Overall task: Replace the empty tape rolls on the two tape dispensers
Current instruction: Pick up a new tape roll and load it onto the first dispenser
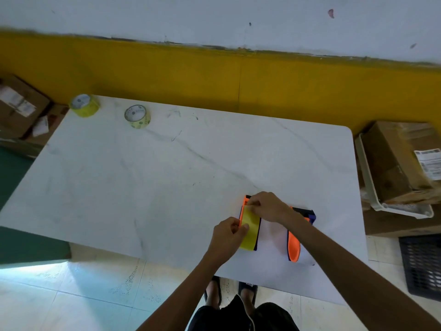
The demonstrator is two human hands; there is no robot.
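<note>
Two orange and black tape dispensers lie on the white marble table (167, 175) near its front right. The left dispenser (243, 209) carries a yellow tape roll (250, 225). My left hand (228, 235) grips the near side of that roll. My right hand (265, 206) pinches the tape at the dispenser's far end. The second dispenser (294, 244) lies to the right, partly under my right forearm, with no roll visible in it. Two yellowish tape rolls stand at the far left: one (84, 105) on the corner, another (137, 116) beside it.
Cardboard boxes (401, 161) and a white tray (372, 187) crowd the table's right side. More boxes (19, 106) sit off the far left corner. A yellow-banded wall (214, 75) runs behind. My feet (229, 292) stand at the front edge.
</note>
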